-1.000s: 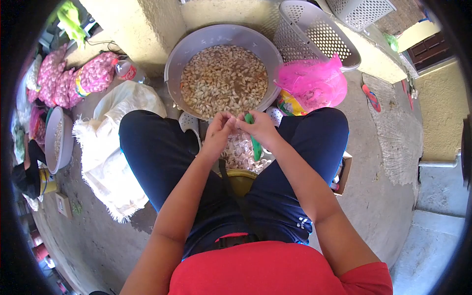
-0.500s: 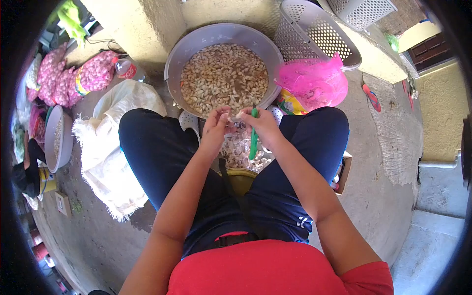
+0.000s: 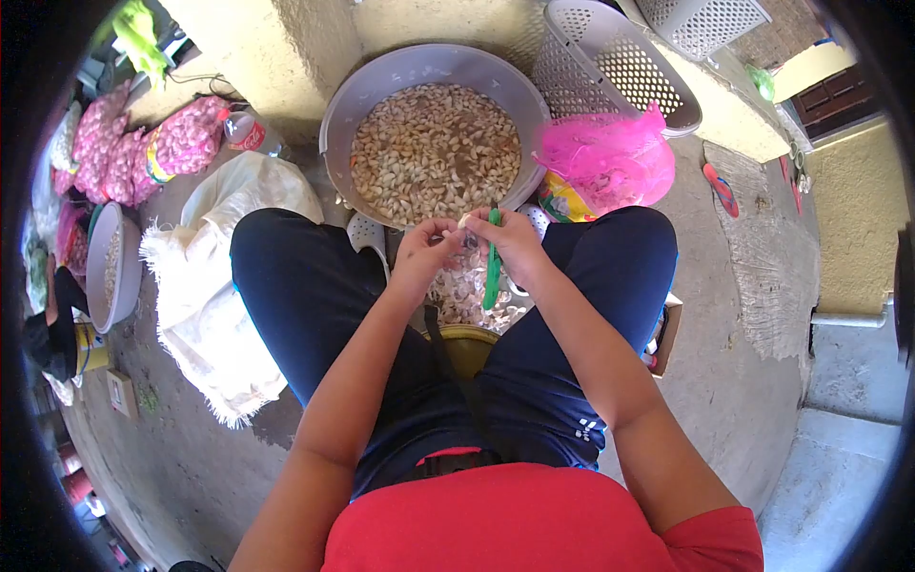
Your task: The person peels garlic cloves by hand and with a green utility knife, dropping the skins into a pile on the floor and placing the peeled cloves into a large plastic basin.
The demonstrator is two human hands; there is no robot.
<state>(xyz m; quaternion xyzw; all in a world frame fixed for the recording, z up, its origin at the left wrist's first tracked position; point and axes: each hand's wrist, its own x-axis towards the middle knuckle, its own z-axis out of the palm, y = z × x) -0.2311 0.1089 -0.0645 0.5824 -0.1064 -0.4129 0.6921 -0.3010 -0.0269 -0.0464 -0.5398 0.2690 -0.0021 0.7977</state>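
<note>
My right hand [image 3: 513, 240] is closed around a small knife with a green handle [image 3: 492, 278]; its blade is hard to make out. A pale garlic clove [image 3: 464, 220] shows at the thumb and fingertips of that hand. My left hand [image 3: 427, 252] meets it there, fingers pinched together at the clove. Below both hands, loose garlic skins [image 3: 469, 294] lie heaped in a container between my knees. Just beyond stands a large grey basin [image 3: 335, 143] holding many garlic cloves [image 3: 434, 143] in water.
A pink net bag [image 3: 610, 162] and a perforated grey basket [image 3: 572, 81] stand right of the basin. On the left are a white woven sack [image 3: 214, 286], pink net sacks of garlic [image 3: 191, 138], a plastic bottle [image 3: 250, 133] and another basin [image 3: 119, 286]. Another person's arm [image 3: 67, 291] shows far left.
My left hand has turned and dropped slightly, its fingers curling in more. My right hand keeps the knife in nearly the same place.
</note>
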